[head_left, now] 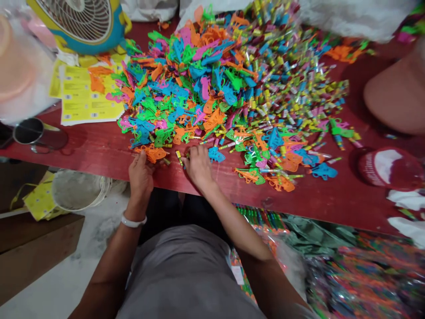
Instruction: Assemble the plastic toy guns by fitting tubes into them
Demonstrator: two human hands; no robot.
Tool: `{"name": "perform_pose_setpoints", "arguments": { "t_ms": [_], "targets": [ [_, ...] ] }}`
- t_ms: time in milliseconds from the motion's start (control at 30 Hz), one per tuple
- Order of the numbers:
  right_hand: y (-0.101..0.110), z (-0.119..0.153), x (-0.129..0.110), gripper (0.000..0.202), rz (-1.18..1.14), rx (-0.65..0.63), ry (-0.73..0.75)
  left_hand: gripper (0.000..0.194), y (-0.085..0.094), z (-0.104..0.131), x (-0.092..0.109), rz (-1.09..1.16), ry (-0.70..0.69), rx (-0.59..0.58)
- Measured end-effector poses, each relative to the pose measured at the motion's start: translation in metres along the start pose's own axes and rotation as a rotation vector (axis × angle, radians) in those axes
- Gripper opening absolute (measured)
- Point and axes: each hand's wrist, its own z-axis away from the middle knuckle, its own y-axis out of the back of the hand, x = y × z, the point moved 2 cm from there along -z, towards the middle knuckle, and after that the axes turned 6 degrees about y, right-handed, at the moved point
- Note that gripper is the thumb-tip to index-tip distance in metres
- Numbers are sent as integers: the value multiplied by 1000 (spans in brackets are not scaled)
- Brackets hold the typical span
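My left hand [141, 175] is at the table's near edge, thumb and fingers closed on an orange plastic toy gun [153, 154] with a lattice pattern. To its right, my right hand [199, 167] reaches down to the tabletop with its fingers curled together; what they pinch is mostly hidden. A small tube with a yellow label [179, 156] lies just left of those fingertips. Right beside the knuckles is a blue toy gun [216, 154]. Beyond both hands spreads a large heap of green, blue, pink and orange toy guns [175, 102].
Small wrapped tubes [282, 84] form the heap's right side. A yellow and blue fan [83, 22], yellow printed sheets [89, 104] and a metal mug [40, 134] stand left on the red table [96, 148]. A red-lidded jar [390, 168] sits right. Below left is a bucket [79, 190].
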Motion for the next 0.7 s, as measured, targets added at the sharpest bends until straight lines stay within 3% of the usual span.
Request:
{"name": "perform_pose_setpoints", "arguments": {
  "t_ms": [100,233,333,467,700],
  "targets": [
    [-4,2,0,15,-28,-69,-17,22,8,-2,2,-22,-20,9],
    [7,5,13,20,-157,-86,42,21,15,0,-1,16,10,35],
    [19,7,19,24,-210,-121,192,25,16,1,-3,33,28,43],
    [23,11,18,25,-216,-294,479,27,18,0,-3,28,44,66],
    [28,4,38,23,-232,-362,676,32,29,-4,0,37,30,79]
  ]
}}
